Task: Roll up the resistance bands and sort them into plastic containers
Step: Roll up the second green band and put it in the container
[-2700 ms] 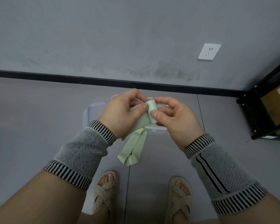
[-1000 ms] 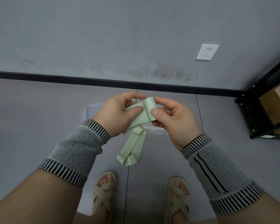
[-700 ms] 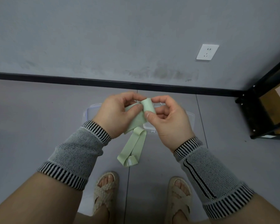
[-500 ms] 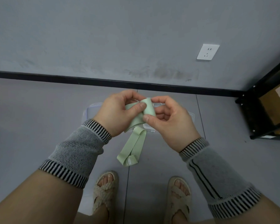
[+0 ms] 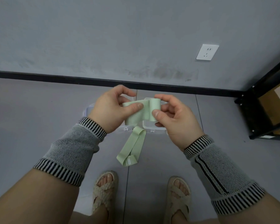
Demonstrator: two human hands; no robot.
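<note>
Down below the fingers, the free tail of the pale green resistance band [image 5: 132, 147] dangles in a loop above the sandalled feet [image 5: 106, 185], a little shorter than a moment ago. Up at the fingers, the hands have drawn apart: the left hand [image 5: 111, 110] pinches the flat stretch under its thumb, while the right hand [image 5: 176, 118] grips a small roll [image 5: 154, 109] between thumb and curled fingers, tighter than before. So the rolling is under way, perhaps a third done. Beyond and beneath the fingers, the clear plastic containers [image 5: 152, 127] wait on the floor, still without this band.
</note>
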